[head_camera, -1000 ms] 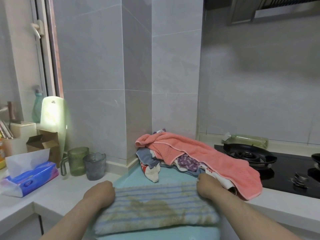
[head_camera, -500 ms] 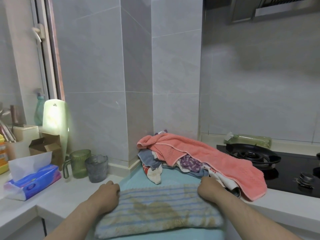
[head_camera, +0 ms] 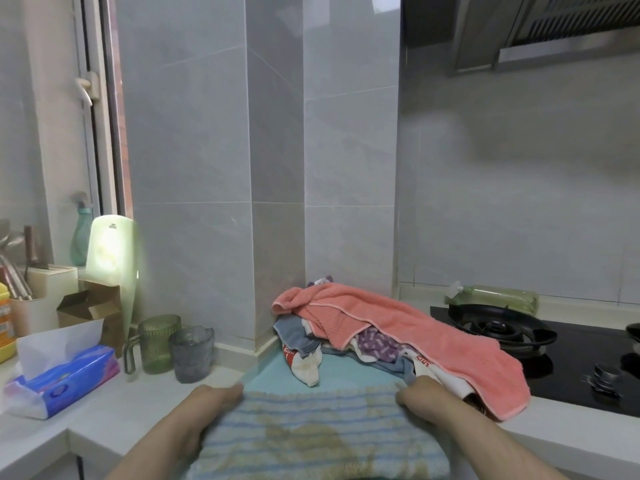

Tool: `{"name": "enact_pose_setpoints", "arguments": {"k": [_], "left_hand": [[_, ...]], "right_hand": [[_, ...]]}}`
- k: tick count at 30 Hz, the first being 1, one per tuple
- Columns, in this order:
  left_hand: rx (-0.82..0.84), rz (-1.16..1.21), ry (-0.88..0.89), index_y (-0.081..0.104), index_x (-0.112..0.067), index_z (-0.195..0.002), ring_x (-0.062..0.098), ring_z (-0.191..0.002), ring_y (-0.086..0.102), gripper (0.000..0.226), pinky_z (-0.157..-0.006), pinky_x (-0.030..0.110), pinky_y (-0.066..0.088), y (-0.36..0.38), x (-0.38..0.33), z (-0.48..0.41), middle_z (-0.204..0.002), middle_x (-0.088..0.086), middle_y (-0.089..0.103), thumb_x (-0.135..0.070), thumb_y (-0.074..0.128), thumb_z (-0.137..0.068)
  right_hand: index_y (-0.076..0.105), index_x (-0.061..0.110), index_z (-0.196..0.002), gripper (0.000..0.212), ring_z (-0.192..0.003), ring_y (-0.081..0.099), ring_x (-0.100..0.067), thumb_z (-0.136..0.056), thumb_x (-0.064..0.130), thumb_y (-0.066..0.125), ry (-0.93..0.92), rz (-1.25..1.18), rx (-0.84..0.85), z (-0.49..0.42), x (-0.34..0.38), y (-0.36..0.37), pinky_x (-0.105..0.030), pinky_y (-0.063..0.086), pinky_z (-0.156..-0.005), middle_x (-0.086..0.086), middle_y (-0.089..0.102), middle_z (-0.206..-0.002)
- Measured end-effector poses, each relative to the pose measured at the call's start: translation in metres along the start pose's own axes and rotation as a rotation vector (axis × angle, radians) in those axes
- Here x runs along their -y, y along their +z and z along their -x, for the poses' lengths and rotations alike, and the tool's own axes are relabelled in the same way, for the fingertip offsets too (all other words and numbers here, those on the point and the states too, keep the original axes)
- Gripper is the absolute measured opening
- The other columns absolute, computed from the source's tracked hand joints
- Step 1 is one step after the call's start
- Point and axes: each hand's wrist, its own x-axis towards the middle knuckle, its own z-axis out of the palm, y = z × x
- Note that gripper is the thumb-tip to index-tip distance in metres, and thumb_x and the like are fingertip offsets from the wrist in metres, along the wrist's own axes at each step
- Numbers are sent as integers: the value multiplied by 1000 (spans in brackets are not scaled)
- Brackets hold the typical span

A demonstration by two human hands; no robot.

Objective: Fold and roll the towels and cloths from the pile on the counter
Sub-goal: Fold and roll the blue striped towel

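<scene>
Left hand [head_camera: 211, 398] and right hand [head_camera: 420, 393] were curled on the far corners of the striped towel [head_camera: 311, 431], which lay on the counter [head_camera: 114, 407] just in front of the pile [head_camera: 381, 327]; a fold seemed under way, next calling for both corners drawn back evenly.

The striped towel [head_camera: 311, 434] is nubbly terry cloth; the pink towel [head_camera: 433, 344] looks plusher. Left of the pink towel, ribbed translucent plastic cups [head_camera: 159, 341] and a glossy film tissue pack [head_camera: 62, 382]; right of it, a shiny black glass hob [head_camera: 571, 358]
</scene>
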Motion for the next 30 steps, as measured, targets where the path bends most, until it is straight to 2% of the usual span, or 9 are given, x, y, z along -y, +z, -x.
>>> {"name": "enact_pose_setpoints", "arguments": {"k": [3,7,11,15,19,22,25,28,30], "left_hand": [[53,70,-145,66,7,-109,42,-94,68,36,-84,43,54,-5,2,7,-102,29,70,-24,61,-92],[94,53,-191,67,11,-107,36,-75,65,30,-61,35,53,-17,5,27,-88,26,70,-11,61,-87],[104,-73,-156,65,13,-106,44,-98,65,23,-82,44,52,-17,3,44,-100,31,69,4,58,-87],[10,-253,-57,62,2,-107,35,-91,70,20,-82,42,57,1,6,49,-98,22,72,5,59,-87],[-154,-369,-15,58,0,-103,26,-73,56,16,-55,25,43,0,12,50,-99,25,62,-3,59,-87],[-135,-533,-30,58,-6,-100,25,-73,51,16,-49,21,37,-3,14,59,-100,20,59,-12,62,-86],[-142,-894,46,53,-14,-102,21,-90,59,30,-64,26,45,3,18,67,-107,7,62,-31,64,-80],[-378,-1253,304,41,-18,-125,23,-118,52,52,-93,35,44,20,14,69,-132,6,51,-48,51,-84],[-236,-1263,468,27,-20,-148,24,-141,31,73,-113,39,30,44,9,73,-155,6,30,-56,46,-87]], "right_hand": [[54,4,-122,40,-95,66,-16,-84,19,55,91,-90,43,8,-6,-1,-23,51,-70,-8,63,-107],[65,6,-104,27,-84,74,-25,-82,21,64,168,-329,148,20,-20,-1,-36,60,-80,-11,75,-94],[68,4,-100,21,-84,74,-25,-85,18,61,82,-404,140,27,-23,6,-39,58,-85,-10,77,-87],[69,3,-98,18,-82,74,-26,-86,11,58,9,-487,68,34,-19,20,-43,59,-84,-9,76,-88],[60,-1,-100,15,-79,65,-22,-86,3,56,-9,-452,-22,47,-18,21,-36,56,-72,-16,69,-96],[49,14,-84,11,-71,52,-13,-87,10,59,-35,-347,6,59,-32,19,-20,38,-49,-4,56,-86],[55,11,-94,7,-79,63,-18,-88,8,57,-56,-396,55,64,-43,24,-22,50,-56,-7,63,-94],[57,6,-108,21,-88,71,-28,-87,3,55,-36,-546,113,65,-46,22,-36,58,-74,-14,69,-103],[59,4,-110,26,-89,72,-30,-86,-3,52,-30,-625,153,67,-44,20,-36,60,-70,-15,72,-102]]}}
